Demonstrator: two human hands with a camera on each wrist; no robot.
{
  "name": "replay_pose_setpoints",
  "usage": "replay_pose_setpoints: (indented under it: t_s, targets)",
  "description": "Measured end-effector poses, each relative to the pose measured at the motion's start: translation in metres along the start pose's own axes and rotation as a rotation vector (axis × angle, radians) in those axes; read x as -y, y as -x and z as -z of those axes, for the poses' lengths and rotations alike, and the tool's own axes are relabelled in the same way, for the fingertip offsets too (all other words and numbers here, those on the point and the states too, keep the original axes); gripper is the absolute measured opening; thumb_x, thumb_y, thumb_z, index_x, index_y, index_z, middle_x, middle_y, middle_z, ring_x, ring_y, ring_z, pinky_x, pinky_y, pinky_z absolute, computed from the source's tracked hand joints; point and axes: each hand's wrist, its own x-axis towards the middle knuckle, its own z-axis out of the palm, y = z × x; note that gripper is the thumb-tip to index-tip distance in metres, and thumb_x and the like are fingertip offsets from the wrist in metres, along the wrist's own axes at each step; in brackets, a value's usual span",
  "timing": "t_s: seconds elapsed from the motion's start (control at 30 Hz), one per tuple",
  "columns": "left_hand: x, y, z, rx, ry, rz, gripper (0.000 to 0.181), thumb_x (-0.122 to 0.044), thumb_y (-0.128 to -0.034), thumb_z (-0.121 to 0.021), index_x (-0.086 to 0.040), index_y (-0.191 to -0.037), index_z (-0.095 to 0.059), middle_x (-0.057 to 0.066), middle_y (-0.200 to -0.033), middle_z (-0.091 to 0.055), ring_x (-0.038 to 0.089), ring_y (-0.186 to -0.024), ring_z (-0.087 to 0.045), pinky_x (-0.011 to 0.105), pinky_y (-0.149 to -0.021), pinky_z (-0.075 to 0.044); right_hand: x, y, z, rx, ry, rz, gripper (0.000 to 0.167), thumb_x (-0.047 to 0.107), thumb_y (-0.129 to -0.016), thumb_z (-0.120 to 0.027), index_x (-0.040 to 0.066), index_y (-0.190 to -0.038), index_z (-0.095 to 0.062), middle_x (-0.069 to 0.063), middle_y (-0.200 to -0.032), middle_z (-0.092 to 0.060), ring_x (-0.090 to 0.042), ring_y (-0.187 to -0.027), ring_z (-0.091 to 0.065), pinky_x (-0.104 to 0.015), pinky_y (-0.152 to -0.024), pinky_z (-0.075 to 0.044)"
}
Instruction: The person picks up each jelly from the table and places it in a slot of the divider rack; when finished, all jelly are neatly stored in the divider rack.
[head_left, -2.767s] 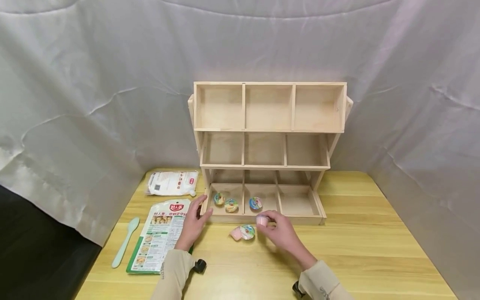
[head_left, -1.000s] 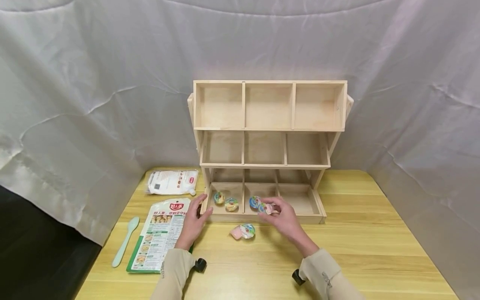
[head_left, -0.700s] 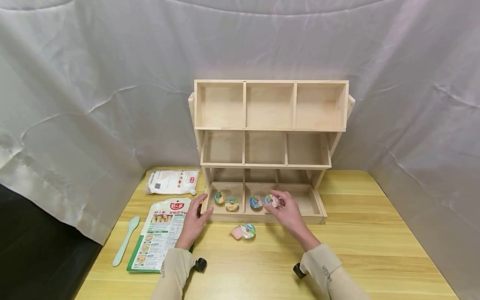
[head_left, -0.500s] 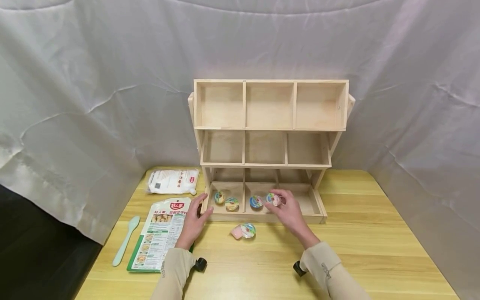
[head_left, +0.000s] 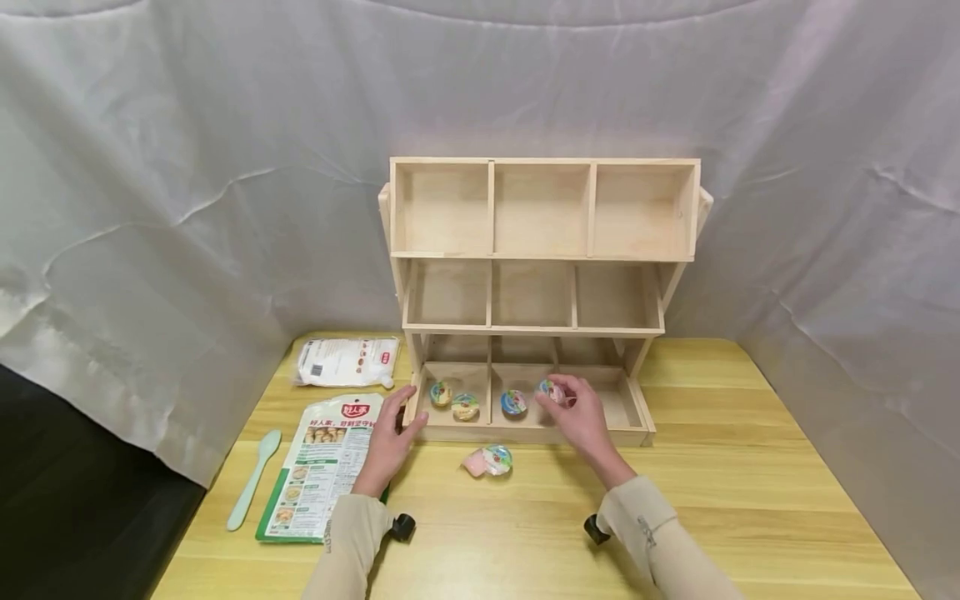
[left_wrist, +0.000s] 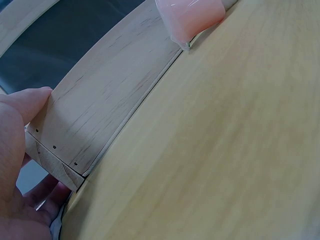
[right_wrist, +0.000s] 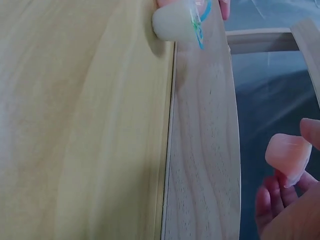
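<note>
A wooden rack (head_left: 525, 434) stands in tiers of three compartments. My right hand (head_left: 585, 417) pinches a pink jelly cup (head_left: 551, 390) over the lowest tier's middle compartment; in the right wrist view the cup (right_wrist: 288, 154) shows between thumb and fingers. Left of it in that compartment lies a blue-lidded cup (head_left: 513, 403). Two yellowish cups (head_left: 440, 393) (head_left: 465, 407) lie in the left compartment. My left hand (head_left: 387, 442) grips the rack's front left corner, thumb on the front board (left_wrist: 100, 95) in the left wrist view. Two more cups (head_left: 497, 460) lie before the rack.
On the wooden table (head_left: 750, 492), a white and green packet (head_left: 322, 467) lies left of my left hand, partly under the wrist. Behind it is a white pouch (head_left: 348, 362). A pale green spoon (head_left: 255, 479) lies at the far left. Grey cloth (head_left: 540, 83) hangs behind.
My right hand has carried the pink cup from in front of the rack up over the middle compartment, then slightly right, beside the blue-lidded cup. The left hand has stayed at the corner.
</note>
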Motion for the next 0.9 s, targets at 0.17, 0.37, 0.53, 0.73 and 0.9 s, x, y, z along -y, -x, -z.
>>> replay_pose_setpoints:
  t_s: [0.17,0.37,0.53,0.73,0.9]
  targets:
    - [0.02,-0.007,-0.005,-0.031,0.03,-0.011,0.061,-0.019,-0.1036,-0.065,-0.005,-0.157,-0.041,0.02,-0.164,-0.032,0.044,-0.148,-0.036,0.06,-0.123,-0.03,-0.003,-0.007,0.002,-0.011,-0.012,-0.014,0.047,0.025,-0.093,-0.079,0.007,-0.135,-0.066,-0.015,-0.113,-0.061,-0.022,-0.095,-0.056,-0.023,-0.074,-0.05]
    - [0.04,-0.012,-0.007,-0.042,0.013,-0.023,0.061,-0.03,-0.1024,-0.067,-0.014,-0.157,-0.043,0.013,-0.164,-0.035,0.04,-0.148,-0.038,0.059,-0.122,-0.033,-0.008,-0.014,0.0,0.013,0.008,-0.014,0.048,0.018,-0.094,-0.077,0.004,-0.138,-0.063,-0.016,-0.117,-0.06,-0.026,-0.102,-0.059,-0.021,-0.079,-0.054]
    - [0.043,-0.013,-0.007,-0.038,0.007,-0.034,0.062,-0.035,-0.1019,-0.067,-0.017,-0.157,-0.044,0.011,-0.165,-0.035,0.038,-0.149,-0.037,0.058,-0.122,-0.033,-0.009,-0.019,-0.005,0.037,0.083,0.028,0.05,0.013,-0.09,-0.08,0.003,-0.136,-0.063,-0.018,-0.119,-0.062,-0.03,-0.103,-0.061,-0.031,-0.083,-0.057]
    - [0.043,-0.013,-0.008,-0.046,-0.007,-0.029,0.062,-0.035,-0.102,-0.067,-0.018,-0.157,-0.044,0.01,-0.164,-0.035,0.037,-0.149,-0.038,0.057,-0.123,-0.033,-0.009,-0.024,-0.01,0.061,0.184,0.124,0.052,0.01,-0.083,-0.085,0.004,-0.132,-0.066,-0.018,-0.124,-0.063,-0.034,-0.107,-0.064,-0.044,-0.088,-0.06]
    - [0.043,-0.013,-0.008,-0.047,0.008,-0.034,0.061,-0.034,-0.1019,-0.068,-0.016,-0.156,-0.045,0.011,-0.164,-0.036,0.037,-0.149,-0.038,0.057,-0.123,-0.033,-0.011,-0.026,-0.013,0.069,0.252,0.166,0.051,0.014,-0.082,-0.088,0.006,-0.129,-0.069,-0.015,-0.121,-0.065,-0.032,-0.104,-0.064,-0.046,-0.089,-0.059]
